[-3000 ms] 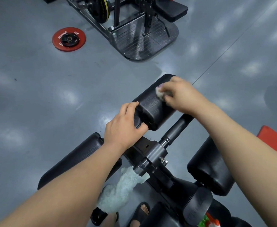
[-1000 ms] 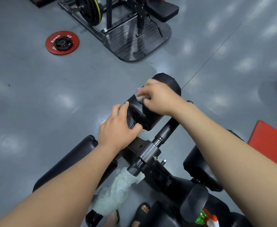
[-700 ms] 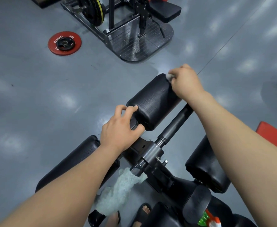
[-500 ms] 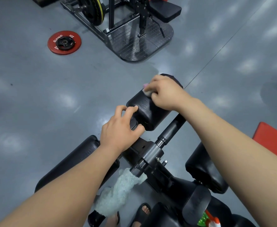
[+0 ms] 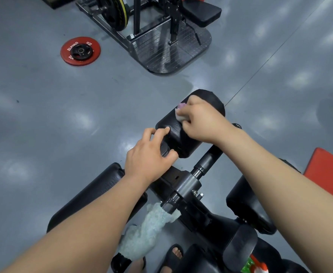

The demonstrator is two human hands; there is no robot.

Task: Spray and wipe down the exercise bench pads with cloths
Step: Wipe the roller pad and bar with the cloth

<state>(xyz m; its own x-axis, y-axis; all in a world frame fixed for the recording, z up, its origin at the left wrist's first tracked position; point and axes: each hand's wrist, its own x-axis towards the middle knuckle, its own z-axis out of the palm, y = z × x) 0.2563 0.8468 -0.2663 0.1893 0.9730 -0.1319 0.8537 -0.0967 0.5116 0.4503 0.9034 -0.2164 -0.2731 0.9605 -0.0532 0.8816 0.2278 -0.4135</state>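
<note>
A black roller pad (image 5: 183, 138) sticks out at the far end of the bench's black frame (image 5: 187, 186). My right hand (image 5: 199, 123) grips a small white and pink cloth (image 5: 180, 113) and presses it on top of the pad. My left hand (image 5: 150, 156) holds the pad's near end with curled fingers. A pale green fluffy cloth (image 5: 146, 231) hangs from the frame below. Two more black roller pads lie lower, one on the left (image 5: 94, 196) and one on the right (image 5: 248, 209). A spray bottle's green and orange top (image 5: 254, 267) shows at the bottom edge.
Grey gym floor all around. A red weight plate (image 5: 80, 51) lies at the back left. A black machine with a steel footplate (image 5: 161, 46) stands at the back. A red mat (image 5: 329, 174) is at the right edge. My sandalled feet (image 5: 171, 257) are below.
My right hand swept the cloth along the pad, out to its far end and back toward the near end. My left hand stayed on the pad's near end.
</note>
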